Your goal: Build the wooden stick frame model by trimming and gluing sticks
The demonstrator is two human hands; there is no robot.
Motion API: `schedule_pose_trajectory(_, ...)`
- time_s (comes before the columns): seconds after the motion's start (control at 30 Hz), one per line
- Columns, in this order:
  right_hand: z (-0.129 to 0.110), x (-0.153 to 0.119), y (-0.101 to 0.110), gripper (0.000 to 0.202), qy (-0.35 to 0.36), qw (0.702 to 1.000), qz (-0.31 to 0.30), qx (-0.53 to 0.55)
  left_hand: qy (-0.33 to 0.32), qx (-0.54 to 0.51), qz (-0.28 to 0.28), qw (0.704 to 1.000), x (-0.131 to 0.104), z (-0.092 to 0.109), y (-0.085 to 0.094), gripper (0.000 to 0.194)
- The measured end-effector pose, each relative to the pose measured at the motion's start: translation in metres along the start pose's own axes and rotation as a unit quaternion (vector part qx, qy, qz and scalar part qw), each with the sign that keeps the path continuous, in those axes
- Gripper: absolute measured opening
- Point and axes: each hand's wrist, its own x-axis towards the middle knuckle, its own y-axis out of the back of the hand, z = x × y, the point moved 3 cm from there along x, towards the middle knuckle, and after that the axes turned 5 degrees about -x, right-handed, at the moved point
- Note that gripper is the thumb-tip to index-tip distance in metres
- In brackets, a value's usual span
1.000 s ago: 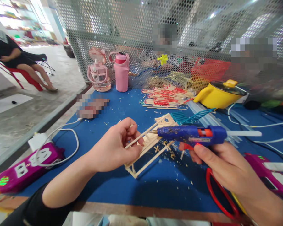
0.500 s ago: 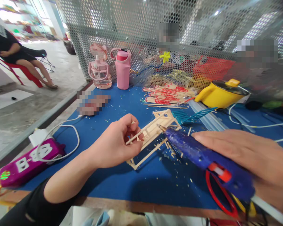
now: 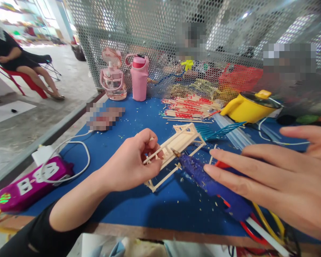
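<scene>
Head view: a wooden stick frame [image 3: 186,141] sits mid-table, slanting away to the right. The person's left hand [image 3: 133,162] has its fingers curled and thumb pressed in, pinching a long stick at the frame's near end. Just right lies a glue gun [image 3: 216,189], its nozzle overlapping the frame; whether they touch cannot be told. Over the gun, the right hand [image 3: 280,182] is spread, fingers straight and apart, fingertips at its body without gripping it.

A light, steady pinch should suit such thin sticks, and the nozzle, probably hot, is best turned away from wood and fingers.

The widest room seems to be toward the front edge [image 3: 139,232]. A teal slatted piece [image 3: 222,132] crowds the frame's far end; beyond stand a stick bundle [image 3: 189,107], a yellow pot [image 3: 250,109] and a mesh panel [image 3: 155,43].
</scene>
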Motion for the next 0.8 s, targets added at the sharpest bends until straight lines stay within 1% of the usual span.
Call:
schedule_pose_trajectory(0.1, -0.002, -0.001, 0.002, 0.045, 0.107, 0.994, 0.012, -0.031, 0.003, 0.019, 0.006, 1.000, 0.000, -0.001, 0.000, 0.029)
schedule_pose_trajectory(0.13, 0.000, -0.002, 0.003, 0.043, 0.111, 0.993, 0.009, -0.036, 0.003, 0.020, 0.005, 1.000, 0.000, -0.001, 0.000, 0.029)
schedule_pose_trajectory(0.27, 0.006, -0.007, 0.006, 0.036, 0.089, 0.995, -0.018, -0.045, -0.004, 0.005, -0.001, 1.000, 0.000, -0.001, -0.001, 0.029)
schedule_pose_trajectory(0.33, 0.006, -0.008, 0.006, 0.037, 0.083, 0.995, -0.016, -0.043, -0.004, 0.012, -0.001, 1.000, 0.000, -0.001, -0.002, 0.029)
schedule_pose_trajectory(0.5, 0.002, -0.004, -0.002, 0.036, 0.065, 0.997, -0.034, 0.004, -0.002, 0.038, 0.007, 0.999, 0.000, 0.000, -0.001, 0.028)
schedule_pose_trajectory(0.67, 0.005, -0.001, -0.004, 0.031, 0.059, 0.998, -0.018, 0.025, -0.006, 0.024, 0.004, 1.000, -0.001, 0.001, -0.002, 0.029)
schedule_pose_trajectory(0.8, 0.007, 0.001, -0.003, 0.035, 0.059, 0.996, -0.031, 0.057, -0.003, 0.018, -0.003, 1.000, -0.001, 0.001, -0.002, 0.029)
